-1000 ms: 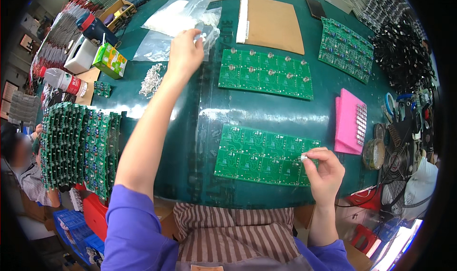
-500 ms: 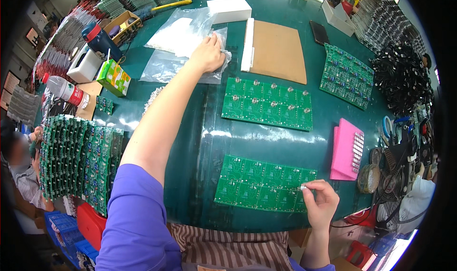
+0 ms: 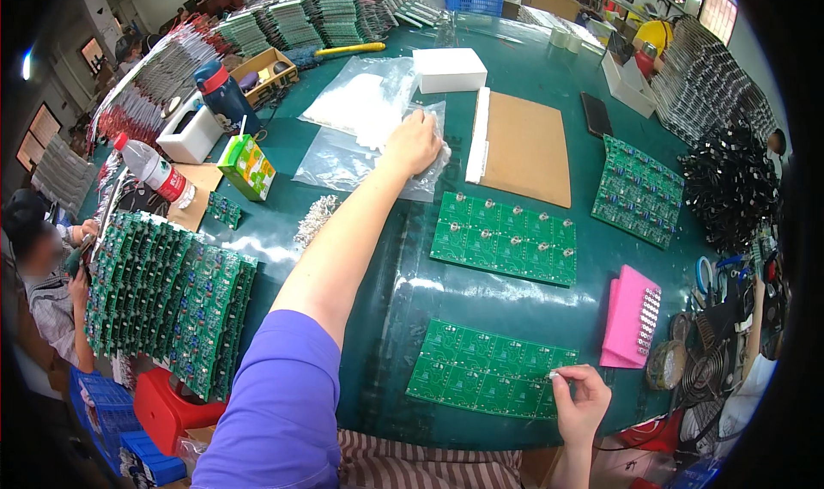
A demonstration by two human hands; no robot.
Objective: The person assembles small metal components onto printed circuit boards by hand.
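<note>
Two hands, two different jobs going on. Your left hand (image 3: 412,143) is stretched way out across the green bench (image 3: 360,231), fingers curled down onto a clear plastic bag (image 3: 360,158) that lies flat just left of the brown cardboard sheet (image 3: 525,150) (looks like a grip on the bag's edge, though how tight I can't tell). Your right hand (image 3: 579,399) is close to you, thumb and forefinger pinched shut on a tiny pale part (image 3: 555,374) right at the near circuit board panel (image 3: 489,369), at its right edge. A second green panel (image 3: 505,237) sits farther out, and a pink pad (image 3: 629,315) lies to the right.
</note>
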